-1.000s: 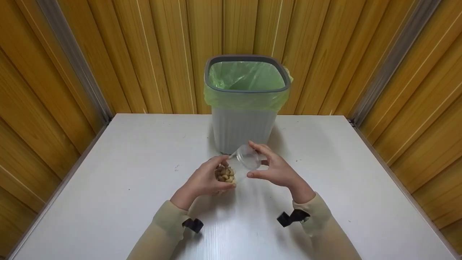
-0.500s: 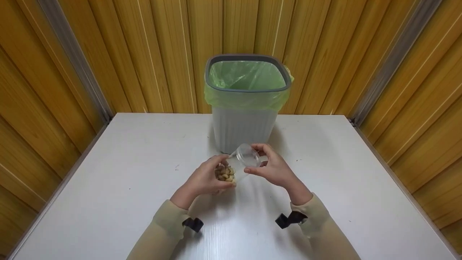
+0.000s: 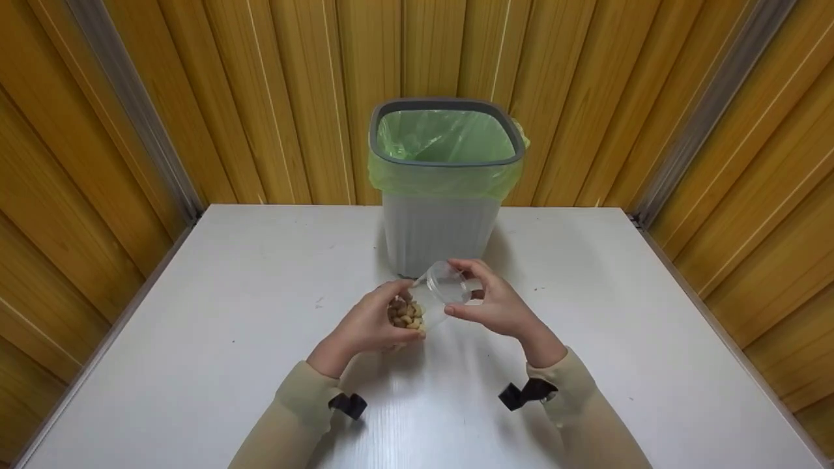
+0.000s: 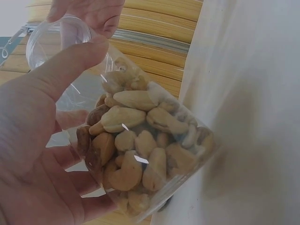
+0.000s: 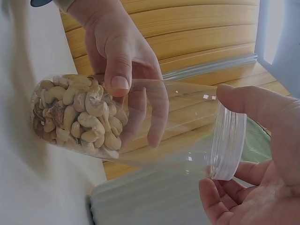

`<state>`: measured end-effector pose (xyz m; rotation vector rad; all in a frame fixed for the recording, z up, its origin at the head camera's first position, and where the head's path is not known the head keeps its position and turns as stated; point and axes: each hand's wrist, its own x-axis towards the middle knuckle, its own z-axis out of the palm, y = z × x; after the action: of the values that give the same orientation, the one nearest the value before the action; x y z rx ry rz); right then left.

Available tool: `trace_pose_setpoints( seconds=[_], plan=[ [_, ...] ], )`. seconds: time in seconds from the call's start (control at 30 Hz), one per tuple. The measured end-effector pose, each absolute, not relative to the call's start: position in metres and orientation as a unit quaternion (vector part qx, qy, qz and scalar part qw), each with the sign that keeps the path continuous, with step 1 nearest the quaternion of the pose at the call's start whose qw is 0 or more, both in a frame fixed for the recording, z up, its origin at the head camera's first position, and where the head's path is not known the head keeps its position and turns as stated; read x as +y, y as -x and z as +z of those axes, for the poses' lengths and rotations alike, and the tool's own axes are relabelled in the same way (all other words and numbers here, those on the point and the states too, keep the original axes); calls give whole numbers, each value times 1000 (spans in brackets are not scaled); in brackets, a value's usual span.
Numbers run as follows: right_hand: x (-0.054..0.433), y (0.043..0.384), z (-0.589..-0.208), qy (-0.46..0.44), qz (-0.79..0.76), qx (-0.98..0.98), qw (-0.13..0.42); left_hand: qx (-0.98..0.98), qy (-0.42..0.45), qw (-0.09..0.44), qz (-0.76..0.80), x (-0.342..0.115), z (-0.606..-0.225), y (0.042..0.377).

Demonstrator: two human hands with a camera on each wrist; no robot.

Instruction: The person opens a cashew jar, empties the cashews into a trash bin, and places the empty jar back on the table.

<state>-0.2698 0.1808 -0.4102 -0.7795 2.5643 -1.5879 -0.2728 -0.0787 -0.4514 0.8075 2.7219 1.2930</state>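
A clear plastic jar (image 3: pixel 431 311) is held tilted above the white table, its mouth end raised toward the right. Cashew nuts (image 5: pixel 77 112) fill its lower part, and the upper part shows only clear wall. My left hand (image 3: pixel 368 326) grips the jar's lower body, with the thumb on one side and the fingers round the other. At the top end, my right hand (image 3: pixel 498 306) holds the clear ribbed lid (image 5: pixel 229 143) between thumb and fingers. The lid sits on the jar's mouth; how tight it is cannot be told.
Behind the hands stands a white bin (image 3: pixel 440 228) with a grey rim and a green liner bag (image 3: pixel 449 179). The white table (image 3: pixel 195 293) meets wood-patterned walls (image 3: pixel 293 98) at the back and sides.
My right thumb and fingers have shifted round the lid, first one way, then partly back. My left hand and the jar have hardly moved.
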Motion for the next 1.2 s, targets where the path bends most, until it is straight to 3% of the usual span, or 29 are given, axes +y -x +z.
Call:
trace_pose_setpoints(
  seconds=[0.47, 0.8, 1.2],
  plan=[
    [183, 268, -407, 269, -500, 822, 40, 876, -258, 13, 408, -79, -452, 272],
    [174, 263, -406, 182, -474, 861, 32, 882, -240, 30, 404, -76, -451, 272],
    [176, 264, -407, 221, -479, 849, 18, 870, -276, 6, 408, -79, -452, 272]
  ],
)
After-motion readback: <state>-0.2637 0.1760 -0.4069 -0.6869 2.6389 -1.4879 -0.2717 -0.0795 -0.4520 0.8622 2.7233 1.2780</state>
